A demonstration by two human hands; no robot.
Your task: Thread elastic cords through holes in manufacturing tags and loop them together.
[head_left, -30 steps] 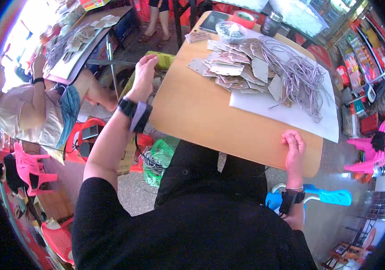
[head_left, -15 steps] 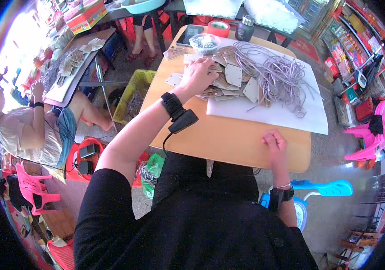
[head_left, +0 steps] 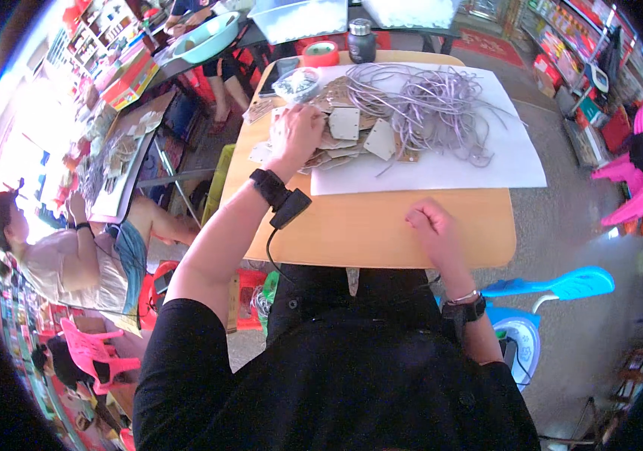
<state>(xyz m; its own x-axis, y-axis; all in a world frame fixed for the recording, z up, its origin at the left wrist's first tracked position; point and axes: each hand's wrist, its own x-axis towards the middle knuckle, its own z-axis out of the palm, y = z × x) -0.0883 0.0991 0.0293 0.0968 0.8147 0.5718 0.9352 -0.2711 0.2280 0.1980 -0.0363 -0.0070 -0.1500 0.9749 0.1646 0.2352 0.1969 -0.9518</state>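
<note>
My left hand rests on the left side of a pile of small pale and brown cards with punched holes. Its fingers are bent but apart, their tips partly hidden among the cards. To the right of the pile lies a loose tangle of grey-purple cords, spread over a white sheet. My right hand hovers over or rests at the near right part of the table, fingers curled together. Whether anything is inside them is hidden. A clear bowl of small pale pieces stands beyond my left hand.
Along the wooden table's far edge are a phone, a red tape roll and a dark bottle. White-filled tubs stand beyond. Another person sits at a table on the left. A blue plastic seat stands at right.
The whole view has shifted, so the table sits further left. My left hand stays on the cards. My right hand has moved slightly left, still curled.
</note>
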